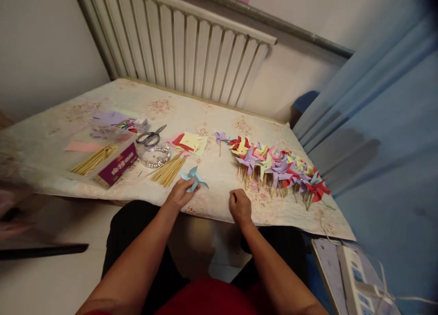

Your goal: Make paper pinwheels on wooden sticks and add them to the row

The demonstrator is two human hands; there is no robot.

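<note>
"Light-blue paper, folded: pinwheel (195, 179). Position?"

"Above the near part of the table (219, 178), at the left hand (180, 192). Thumb and fingers pinched narrow on its near-left side; blades spread beyond the fingertips."

"Left arm?"

"Forearm reaches forward and inward from lower left, over the dark-clad thigh."

"Right hand (240, 206)?"

"Well apart from the pinwheel, at the table's near edge. Fingers curled into a fist, knuckles up; forearm angled in from lower right. Contents hidden, so cannot tell whether it holds anything."

"Surroundings, moving outward?"

"Loose sticks (167, 170) fanned just left of the pinwheel; paper squares (193, 142) behind it. Clear bowl (155, 157) of small shiny pieces beyond the sticks, scissors (150, 137) behind that. Further left, purple-labelled box (118, 163) with more sticks. Right side: dense cluster of multicoloured pinwheels (280, 170) on sticks. Behind the table, white radiator (191, 45)."
</note>
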